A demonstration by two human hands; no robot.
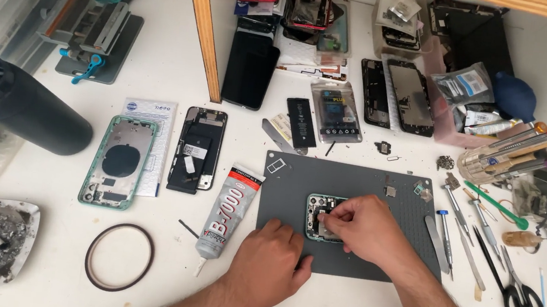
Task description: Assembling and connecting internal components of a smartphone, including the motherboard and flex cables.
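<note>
Grey work mat [352,182] on the tabletop [173,75] carries a green-framed phone housing [316,213]. Right hand [364,224] pinches something small over it, hiding most. Left hand [269,261] rests curled just beside, holding nothing visible.

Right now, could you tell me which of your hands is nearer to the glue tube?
Left. The left hand rests on the grey mat just right of the glue tube; the right hand is farther right, on the small green-framed part.
</note>
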